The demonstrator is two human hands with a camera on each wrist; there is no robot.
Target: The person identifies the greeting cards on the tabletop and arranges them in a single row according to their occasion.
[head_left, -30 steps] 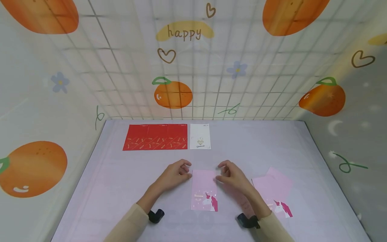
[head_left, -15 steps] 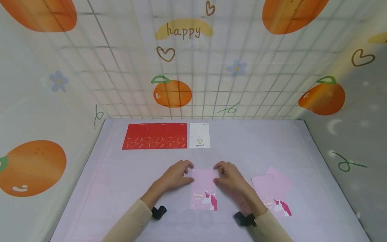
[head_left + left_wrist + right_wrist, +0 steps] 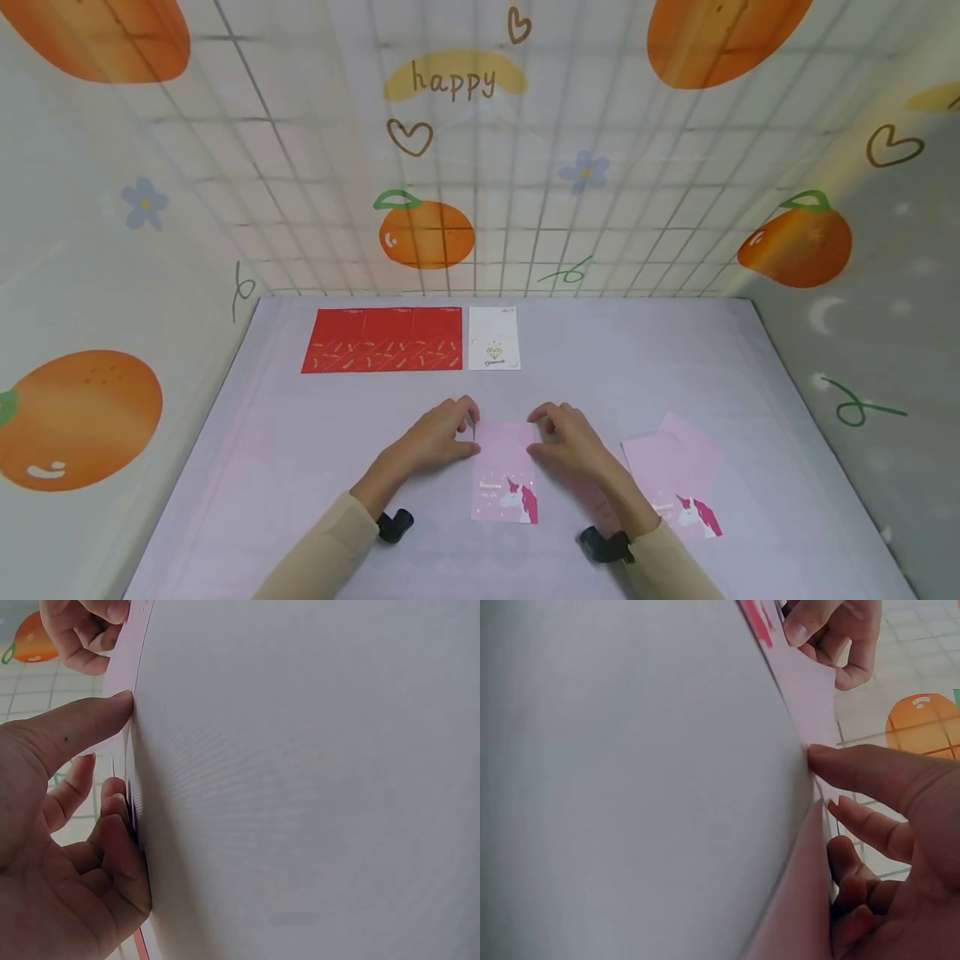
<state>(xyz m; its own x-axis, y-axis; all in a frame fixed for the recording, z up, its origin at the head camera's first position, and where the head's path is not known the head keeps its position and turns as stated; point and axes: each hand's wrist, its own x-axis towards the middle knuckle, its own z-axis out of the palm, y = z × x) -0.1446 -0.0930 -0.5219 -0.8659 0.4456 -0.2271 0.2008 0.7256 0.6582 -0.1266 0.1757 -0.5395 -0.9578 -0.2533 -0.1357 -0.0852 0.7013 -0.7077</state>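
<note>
A pink card (image 3: 504, 471) printed with a white unicorn with a magenta mane lies on the table in the middle of the head view. My left hand (image 3: 435, 435) is at its left side, thumb at the edge and index finger by the far corner. Mirroring it, my right hand (image 3: 572, 437) touches the card's right side with thumb and index finger. In the left wrist view my left thumb (image 3: 112, 706) meets the card's edge, the other fingers bent loosely. The right wrist view has my right thumb (image 3: 840, 761) against the opposite edge.
More pink unicorn cards (image 3: 675, 467) overlap at the right, partly behind my right forearm. Along the back are a row of red cards with gold marks (image 3: 382, 340) and a white card with a gold diamond (image 3: 493, 337). A patterned curtain (image 3: 315, 233) rises behind the table (image 3: 247, 467).
Both hands have come inward from slightly apart to the pink card's side edges. The card stays in place, and over the last half second the hands barely move.
</note>
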